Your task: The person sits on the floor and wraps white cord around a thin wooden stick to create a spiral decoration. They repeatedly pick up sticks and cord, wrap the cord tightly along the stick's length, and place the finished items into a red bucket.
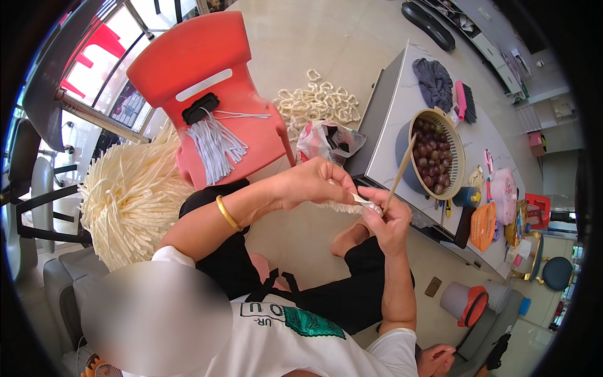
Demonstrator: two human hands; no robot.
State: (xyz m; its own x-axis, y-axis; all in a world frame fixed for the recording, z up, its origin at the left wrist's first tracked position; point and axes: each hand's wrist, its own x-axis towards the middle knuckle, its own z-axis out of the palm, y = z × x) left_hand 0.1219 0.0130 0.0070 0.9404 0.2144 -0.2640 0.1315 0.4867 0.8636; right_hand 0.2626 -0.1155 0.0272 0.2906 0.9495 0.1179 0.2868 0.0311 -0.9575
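Note:
In front of my lap, my left hand [313,184], with a gold bangle at the wrist, pinches a cream-white fabric strip. My right hand [388,217] meets it and grips the gathered end of the cream fabric piece [346,207]. A thin wooden stick [400,172] also rises from between my right fingers. Part of the fabric is hidden by my fingers. On a red plastic chair [207,52] ahead lies a bundle of light grey strips [216,148] with a black holder [201,108]. Cream looped cords [320,103] are heaped on the floor beyond.
A large bundle of cream strips [134,202] stands left. A plastic bag [325,141] lies beside the marble-patterned table [386,141], which bears a basket of grapes [431,155], a grey cloth [432,82], a brush and an orange basket [483,226]. Another person's hand [435,360] shows at lower right.

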